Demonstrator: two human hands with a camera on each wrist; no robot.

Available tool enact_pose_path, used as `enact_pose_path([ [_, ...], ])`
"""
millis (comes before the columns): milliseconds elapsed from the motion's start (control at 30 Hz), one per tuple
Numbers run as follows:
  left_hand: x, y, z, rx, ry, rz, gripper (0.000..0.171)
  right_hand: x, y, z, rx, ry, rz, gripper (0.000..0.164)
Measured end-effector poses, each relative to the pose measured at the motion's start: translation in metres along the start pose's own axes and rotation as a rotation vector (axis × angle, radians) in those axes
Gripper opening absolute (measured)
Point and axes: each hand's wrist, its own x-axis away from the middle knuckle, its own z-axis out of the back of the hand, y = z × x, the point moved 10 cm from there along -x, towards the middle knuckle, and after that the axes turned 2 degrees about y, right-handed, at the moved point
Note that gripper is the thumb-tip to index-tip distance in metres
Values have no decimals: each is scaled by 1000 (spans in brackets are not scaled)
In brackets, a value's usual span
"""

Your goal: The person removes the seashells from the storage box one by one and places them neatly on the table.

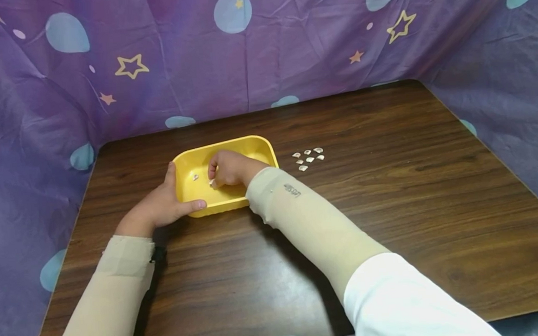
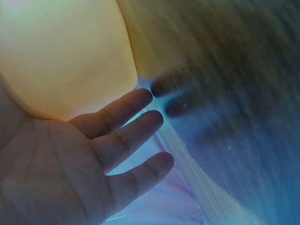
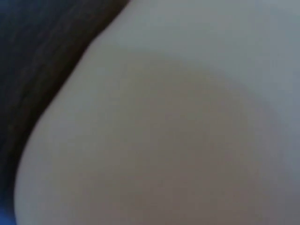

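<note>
In the head view a yellow plastic tray (image 1: 227, 207) stands on the table, left of its middle. My left hand (image 1: 162, 203) holds the tray's left end, thumb over the front rim; in the left wrist view three fingers extend below the tray's underside. My right hand (image 1: 232, 168) reaches inside, its curled fingertips pinching a small white seashell (image 1: 212, 183) low in the tray. Another seashell (image 1: 195, 177) lies on the tray's floor, to the left of these fingertips. The right wrist view is blurred and filled by a pale surface, showing no fingers.
Several small white seashells (image 1: 310, 160) lie loosely grouped on the brown wooden table (image 1: 414, 195), just right of the tray. A purple cloth (image 1: 284, 43) with stars and balloon shapes hangs behind the table and along its sides.
</note>
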Motion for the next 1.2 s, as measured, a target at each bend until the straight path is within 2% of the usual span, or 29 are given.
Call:
enact_pose_path([
  [267, -2, 1, 0, -8, 7, -20, 136, 0, -3, 12, -55, 68, 42, 14],
  [600, -3, -2, -2, -11, -16, -7, 138, 7, -10, 29, -235, 130, 61, 8],
  [933, -1, 0, 0, 5, -6, -24, 136, 35, -18, 56, -370, 125, 98, 9],
  [1200, 0, 1, -2, 14, -2, 5, 137, 62, -1, 90, -397, 165, 104, 11],
])
